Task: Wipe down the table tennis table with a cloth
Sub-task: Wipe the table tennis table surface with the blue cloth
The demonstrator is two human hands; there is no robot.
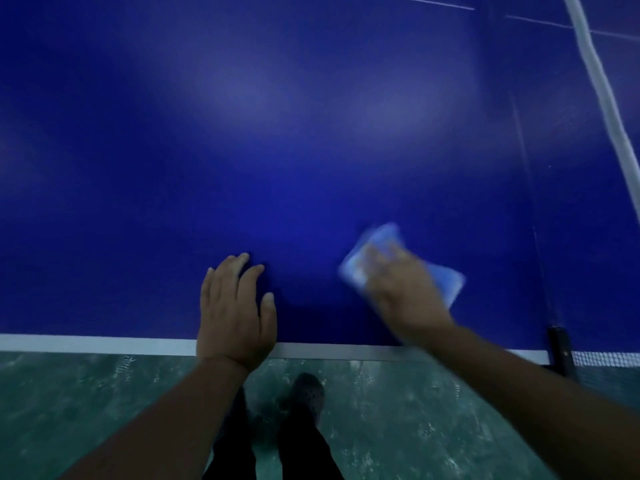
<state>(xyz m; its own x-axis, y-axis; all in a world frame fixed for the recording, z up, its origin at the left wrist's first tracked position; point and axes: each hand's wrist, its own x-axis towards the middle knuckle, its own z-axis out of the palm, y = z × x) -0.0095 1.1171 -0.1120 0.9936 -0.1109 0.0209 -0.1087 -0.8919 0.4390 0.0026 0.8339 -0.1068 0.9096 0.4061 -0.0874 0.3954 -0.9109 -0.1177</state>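
- L hand [235,313]: lay flat on the blue desk [277,133] by its white near edge, fingers straight, holding nothing.
- R hand [405,289]: blurred; pressed on top of the light-blue cloth [381,244], fingers spread over it; curl cannot be told.
- Cloth: flat on desk, right of L hand, near the net [602,358] and post [557,348].
- Below the edge: green floor [69,410], a shoe [308,393].
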